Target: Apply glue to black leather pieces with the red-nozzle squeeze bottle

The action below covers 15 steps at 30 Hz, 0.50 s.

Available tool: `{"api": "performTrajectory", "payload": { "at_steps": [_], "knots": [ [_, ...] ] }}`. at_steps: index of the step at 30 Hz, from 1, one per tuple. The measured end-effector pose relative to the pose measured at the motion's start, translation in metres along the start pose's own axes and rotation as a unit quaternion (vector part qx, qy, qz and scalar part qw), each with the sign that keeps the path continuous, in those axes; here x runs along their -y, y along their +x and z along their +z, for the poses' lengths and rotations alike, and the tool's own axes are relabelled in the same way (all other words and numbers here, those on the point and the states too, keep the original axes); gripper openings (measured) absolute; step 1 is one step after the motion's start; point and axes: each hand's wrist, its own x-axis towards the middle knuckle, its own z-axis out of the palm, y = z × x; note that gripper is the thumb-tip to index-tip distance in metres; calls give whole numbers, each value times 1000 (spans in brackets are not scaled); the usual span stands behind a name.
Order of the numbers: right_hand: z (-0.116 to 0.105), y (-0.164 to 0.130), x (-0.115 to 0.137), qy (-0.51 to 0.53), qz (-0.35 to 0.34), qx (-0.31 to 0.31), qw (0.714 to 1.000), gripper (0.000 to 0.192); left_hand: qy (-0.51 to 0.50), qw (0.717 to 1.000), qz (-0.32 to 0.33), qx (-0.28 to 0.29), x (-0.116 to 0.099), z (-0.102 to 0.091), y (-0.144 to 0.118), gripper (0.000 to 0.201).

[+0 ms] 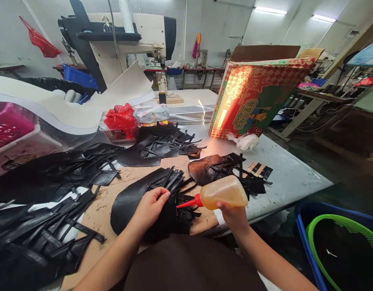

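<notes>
In my right hand (233, 214) is a squeeze glue bottle (224, 192) of cloudy yellow liquid, tilted so its red nozzle points left. The nozzle tip is at the straps of a black leather shoe upper (128, 206). My left hand (151, 206) rests over that upper, thumb and forefinger pinched at its straps; exactly which strap they grip is hidden. Behind the bottle lies a brown shoe upper (206, 169) with black straps. More black strapped uppers (138, 151) lie farther back, and others (31, 173) are piled at the left.
Brown cardboard (98, 210) covers part of the metal table (295, 169). A red patterned box (259, 97) stands at the back right, with a crumpled white bag (247, 142) before it. A sewing machine (138, 36) rises behind. A blue tub (304, 230) holds a green basket (314, 242) at the lower right.
</notes>
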Motion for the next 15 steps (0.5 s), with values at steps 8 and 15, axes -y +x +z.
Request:
{"api": "performTrajectory", "payload": {
  "at_steps": [8, 15],
  "knots": [
    [-11, -2, -6, 38, 33, -2, 999, 46, 74, 997, 28, 14, -1, -4, -1, 27],
    [-4, 38, 13, 132, 7, -43, 990, 51, 386, 918, 78, -43, 1, -36, 36, 26]
  ]
}}
